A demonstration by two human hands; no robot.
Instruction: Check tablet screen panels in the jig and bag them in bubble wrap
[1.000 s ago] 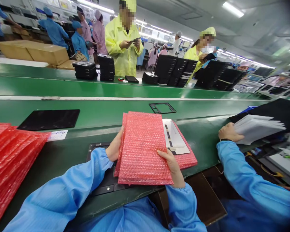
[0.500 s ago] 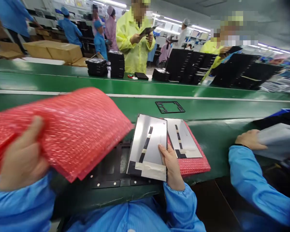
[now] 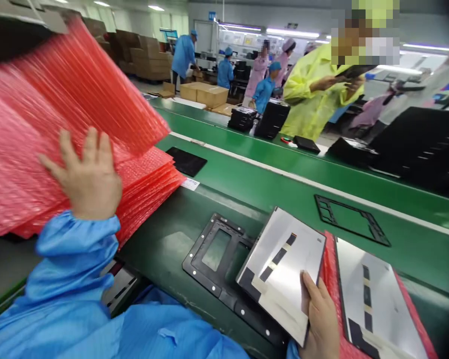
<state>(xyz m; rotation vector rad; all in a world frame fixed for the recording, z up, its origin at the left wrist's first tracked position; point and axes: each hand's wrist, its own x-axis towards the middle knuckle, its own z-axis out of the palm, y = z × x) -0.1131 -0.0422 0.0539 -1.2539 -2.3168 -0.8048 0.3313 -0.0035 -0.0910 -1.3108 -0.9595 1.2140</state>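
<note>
The right hand (image 3: 320, 319) grips the silver panel (image 3: 282, 271) at its near right corner, with the thumb on top; the other fingers are hidden under it. The panel hangs tilted above the near edge of the green worktop (image 3: 247, 189), its left part over the black frame (image 3: 217, 254). It looks thin, stiff and light, with a smooth back that may slip. It is probably fragile, so the edges seem the safest place to hold it. The left hand (image 3: 90, 174) rests with fingers spread wide on the pile of red bubble bags (image 3: 22, 149) at the worktop's left end. Half a second earlier this hand carried a red bag in the air, while the panel keeps the same grip. A second panel (image 3: 377, 299) lies on a red bubble bag (image 3: 328, 267) just beside the right hand.
</note>
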